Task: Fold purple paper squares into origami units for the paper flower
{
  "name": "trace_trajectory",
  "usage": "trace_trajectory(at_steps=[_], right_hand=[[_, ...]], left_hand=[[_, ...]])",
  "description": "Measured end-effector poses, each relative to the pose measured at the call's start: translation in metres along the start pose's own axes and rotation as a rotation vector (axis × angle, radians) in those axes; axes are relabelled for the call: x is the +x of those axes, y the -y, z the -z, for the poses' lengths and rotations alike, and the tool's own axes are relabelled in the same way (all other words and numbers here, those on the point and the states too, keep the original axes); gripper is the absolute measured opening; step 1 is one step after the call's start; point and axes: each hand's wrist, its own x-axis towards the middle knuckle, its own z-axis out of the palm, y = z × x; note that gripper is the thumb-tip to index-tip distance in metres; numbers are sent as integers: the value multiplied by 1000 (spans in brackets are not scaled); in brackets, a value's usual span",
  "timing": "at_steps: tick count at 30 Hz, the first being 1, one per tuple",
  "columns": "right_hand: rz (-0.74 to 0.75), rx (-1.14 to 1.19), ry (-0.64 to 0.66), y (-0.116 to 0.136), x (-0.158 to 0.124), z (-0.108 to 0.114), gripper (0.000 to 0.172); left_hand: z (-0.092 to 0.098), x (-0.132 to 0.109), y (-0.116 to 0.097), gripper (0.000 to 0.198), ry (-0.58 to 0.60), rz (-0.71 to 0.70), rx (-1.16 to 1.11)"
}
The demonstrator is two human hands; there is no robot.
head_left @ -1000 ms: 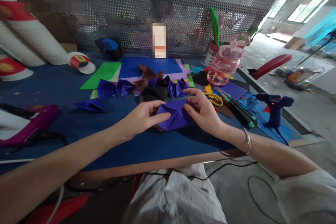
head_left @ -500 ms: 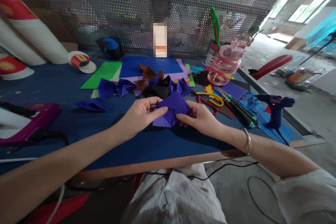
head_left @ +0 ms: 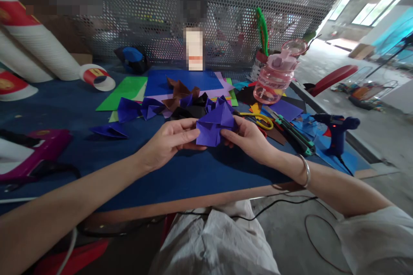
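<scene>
A folded sheet of purple paper (head_left: 211, 126) is held up between my two hands, above the front half of the table. My left hand (head_left: 176, 137) grips its left edge, thumb on the near face and fingers behind. On the other side, my right hand (head_left: 248, 137) pinches the right edge between thumb and fingers. Just beyond the sheet lie black folded paper (head_left: 190, 112), brown folded paper (head_left: 181, 90) and purple folded pieces (head_left: 129, 108). One more purple folded piece (head_left: 110, 130) rests apart to the left.
To the right are yellow-handled scissors (head_left: 263, 119), a green utility knife (head_left: 295, 133), a blue glue gun (head_left: 338, 131) and a pink bottle (head_left: 274, 79). Stacked paper cups (head_left: 41, 43) and a purple device (head_left: 38, 154) occupy the left. A perforated metal panel (head_left: 145, 17) closes off the back.
The purple paper has been turned and its lower flaps now look squarer. My left hand has shifted its grip, with fingers now showing beneath the paper.
</scene>
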Motion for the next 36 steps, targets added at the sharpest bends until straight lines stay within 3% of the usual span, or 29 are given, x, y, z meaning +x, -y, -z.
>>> trace_trajectory(at_steps=[4, 15, 22, 29, 36], right_hand=[[12, -15, -5, 0, 1, 1, 37], [136, -110, 26, -2, -7, -5, 25], [124, -9, -31, -2, -6, -4, 37], [32, 87, 133, -4, -9, -11, 60], [89, -35, 56, -7, -7, -10, 36]], left_hand=[[1, 0, 0, 50, 3, 5, -10], [-2, 0, 3, 59, -83, -26, 342], [-2, -2, 2, 39, -103, -33, 462], [-7, -4, 2, 32, -138, -104, 497], [-13, -4, 8, 23, -65, -81, 547]])
